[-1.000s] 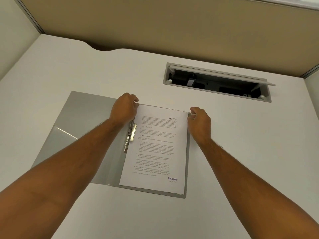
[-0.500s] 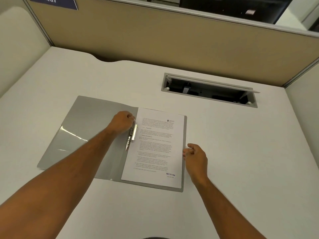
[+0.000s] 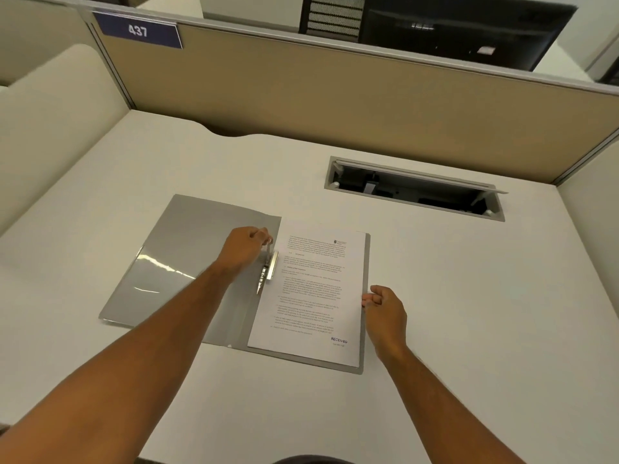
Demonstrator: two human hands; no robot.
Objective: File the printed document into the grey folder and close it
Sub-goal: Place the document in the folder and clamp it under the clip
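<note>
Left hand [image 3: 246,247] pinches the clip [image 3: 270,267] – seemingly its lever; right hand [image 3: 385,313], fingers curled, steadies the thin, floppy paper [image 3: 311,296] at its right edge – folder [image 3: 187,256] open

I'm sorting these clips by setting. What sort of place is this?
Most likely an office cubicle. Tan fabric partition walls enclose the white desk, a blue number plate reading 437 is fixed to the partition, and the desk has an open cable hatch.
</note>
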